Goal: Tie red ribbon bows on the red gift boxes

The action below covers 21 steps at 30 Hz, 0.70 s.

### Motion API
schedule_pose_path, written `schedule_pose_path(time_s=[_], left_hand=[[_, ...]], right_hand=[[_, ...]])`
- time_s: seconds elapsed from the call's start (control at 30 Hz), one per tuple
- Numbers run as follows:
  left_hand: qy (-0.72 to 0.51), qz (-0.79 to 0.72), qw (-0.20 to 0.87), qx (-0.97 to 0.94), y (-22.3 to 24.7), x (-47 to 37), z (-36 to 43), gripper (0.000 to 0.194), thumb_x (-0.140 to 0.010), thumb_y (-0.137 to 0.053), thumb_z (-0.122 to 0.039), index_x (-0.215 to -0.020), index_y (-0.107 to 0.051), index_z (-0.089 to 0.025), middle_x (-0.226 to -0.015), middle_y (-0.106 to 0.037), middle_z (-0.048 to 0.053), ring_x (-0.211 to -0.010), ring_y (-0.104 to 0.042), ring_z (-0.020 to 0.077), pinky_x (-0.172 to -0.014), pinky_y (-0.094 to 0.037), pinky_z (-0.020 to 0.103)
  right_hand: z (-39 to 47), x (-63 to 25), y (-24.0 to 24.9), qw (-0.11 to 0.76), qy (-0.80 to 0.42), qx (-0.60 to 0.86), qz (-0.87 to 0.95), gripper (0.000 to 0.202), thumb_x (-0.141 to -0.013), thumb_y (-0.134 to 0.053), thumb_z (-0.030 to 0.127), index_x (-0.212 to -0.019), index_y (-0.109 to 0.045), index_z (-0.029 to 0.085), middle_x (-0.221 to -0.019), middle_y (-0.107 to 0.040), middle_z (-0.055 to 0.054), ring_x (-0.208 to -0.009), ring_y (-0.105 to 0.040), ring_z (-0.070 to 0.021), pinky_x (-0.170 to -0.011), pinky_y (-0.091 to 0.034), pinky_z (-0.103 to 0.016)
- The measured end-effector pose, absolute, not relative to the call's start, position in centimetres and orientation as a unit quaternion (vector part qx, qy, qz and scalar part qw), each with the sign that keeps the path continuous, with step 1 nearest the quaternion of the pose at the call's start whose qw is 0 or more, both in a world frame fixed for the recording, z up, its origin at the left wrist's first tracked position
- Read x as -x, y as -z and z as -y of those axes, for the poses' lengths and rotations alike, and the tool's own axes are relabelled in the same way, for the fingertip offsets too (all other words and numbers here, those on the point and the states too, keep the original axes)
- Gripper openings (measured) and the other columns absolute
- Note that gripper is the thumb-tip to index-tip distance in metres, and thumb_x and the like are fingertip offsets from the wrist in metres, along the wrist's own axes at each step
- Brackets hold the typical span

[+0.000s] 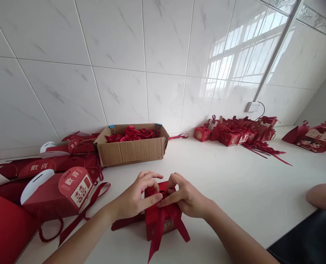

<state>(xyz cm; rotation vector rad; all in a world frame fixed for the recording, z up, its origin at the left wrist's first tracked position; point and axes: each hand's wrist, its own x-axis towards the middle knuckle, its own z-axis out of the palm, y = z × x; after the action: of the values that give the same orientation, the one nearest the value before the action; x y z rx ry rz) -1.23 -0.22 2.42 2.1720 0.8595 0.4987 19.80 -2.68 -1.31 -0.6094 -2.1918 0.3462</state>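
Note:
A small red gift box point(151, 224) stands on the white counter in front of me. Dark red ribbon point(159, 234) crosses its top, with two tails hanging down the near side. My left hand point(137, 196) pinches the ribbon at the top of the box, its thumb and forefinger together. From the other side my right hand point(183, 196) grips the ribbon too, fingers bent, the fingertips of both hands nearly meeting. The knot or bow between them is mostly hidden by the fingers. Another strip of ribbon point(127, 222) sticks out under my left hand.
A cardboard box point(131, 152) full of red ribbon stands by the tiled wall. Larger red gift boxes point(51, 194) crowd the left side. Several small red boxes point(230, 138) are grouped at the back right. Another person's arm point(323, 197) rests at the right edge.

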Motion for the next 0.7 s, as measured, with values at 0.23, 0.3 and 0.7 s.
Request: schedule_pose_path(time_s=[0.23, 0.3, 0.7], left_hand=[[-0.211, -0.34, 0.402, -0.824, -2.15, 0.77, 0.56, 0.023, -0.086, -0.051, -0.039, -0.074, -0.045, -0.021, -0.127, -0.047, 0.006, -0.123, -0.038, 0.0244, -0.098, -0.039, 0.038], [-0.216, -0.346, 0.388, -0.827, -2.0, 0.8, 0.45, 0.024, -0.084, -0.054, -0.039, -0.072, -0.043, -0.02, -0.125, -0.049, 0.006, -0.123, -0.039, 0.0246, -0.101, -0.036, 0.038], [-0.27, -0.358, 0.441, -0.778, -2.21, 0.46, 0.74, 0.022, -0.084, -0.056, -0.034, -0.071, -0.047, -0.019, -0.119, -0.057, 0.004, -0.111, -0.05, 0.0226, -0.095, -0.037, 0.035]], right_hand=[[2.68, -19.66, 1.26, 0.409, -0.14, 0.242, 0.869, 0.043, -0.083, -0.043, 0.0, -0.087, -0.076, 0.027, -0.08, -0.044, -0.004, -0.079, -0.045, -0.0153, -0.073, -0.047, -0.031], [2.68, -19.6, 1.24, 0.416, -0.137, 0.235, 0.868, 0.043, -0.083, -0.043, 0.0, -0.087, -0.076, 0.026, -0.081, -0.043, -0.004, -0.079, -0.045, -0.0153, -0.072, -0.047, -0.031], [2.86, -20.06, 1.57, 0.42, -0.153, 0.22, 0.867, 0.046, -0.08, -0.042, -0.003, -0.093, -0.074, 0.028, -0.085, -0.044, -0.005, -0.08, -0.045, -0.0157, -0.07, -0.047, -0.031]])
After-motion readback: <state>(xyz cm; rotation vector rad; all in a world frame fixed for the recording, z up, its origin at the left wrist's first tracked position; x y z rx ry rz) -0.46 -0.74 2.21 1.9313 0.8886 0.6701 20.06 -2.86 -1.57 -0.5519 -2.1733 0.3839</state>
